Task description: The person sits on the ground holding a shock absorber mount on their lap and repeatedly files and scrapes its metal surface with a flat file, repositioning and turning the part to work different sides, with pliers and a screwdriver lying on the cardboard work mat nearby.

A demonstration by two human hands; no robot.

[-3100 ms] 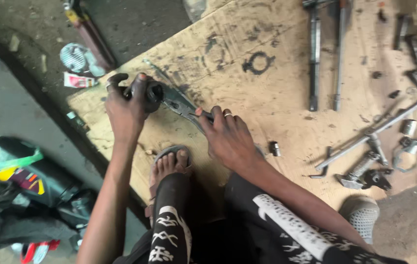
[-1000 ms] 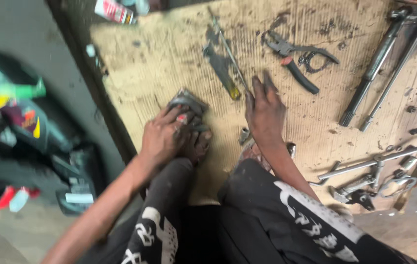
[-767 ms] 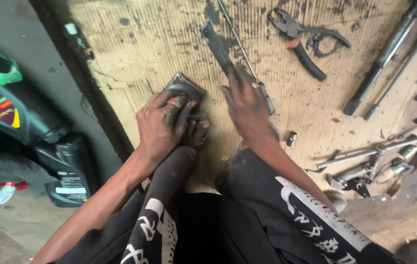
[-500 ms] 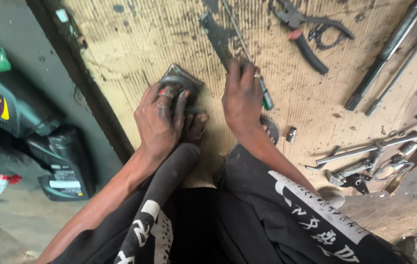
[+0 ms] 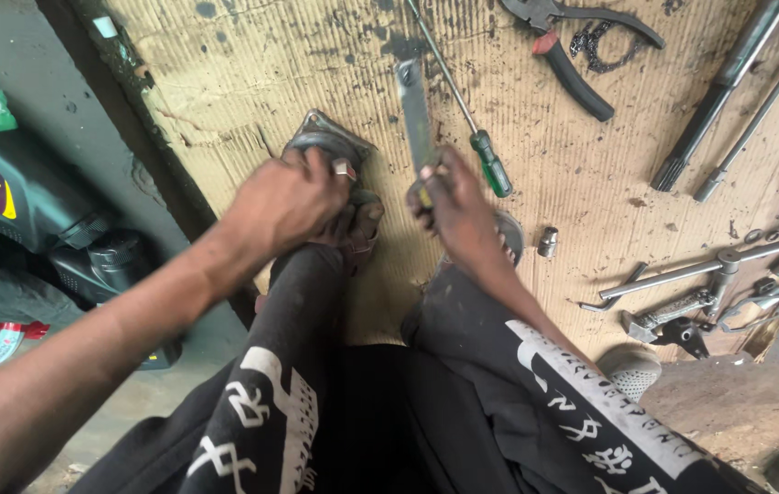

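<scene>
my left hand [image 5: 284,201] presses the greasy metal housing [image 5: 327,146], heavy, stiff and slick, onto the cardboard [image 5: 225,82] while my right hand [image 5: 458,206] pinches the flat wrench [image 5: 414,110] by its lower end.

Greasy cardboard sheet [image 5: 225,82] strewn with pliers [image 5: 581,55], screwdriver [image 5: 476,128].

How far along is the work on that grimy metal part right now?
Done: nothing visibly finished. In hand: left hand presses the grimy dark metal part on the corrugated cardboard sheet; right hand grips the flat grey metal tool. Left: the tool is not yet on the part.
</scene>
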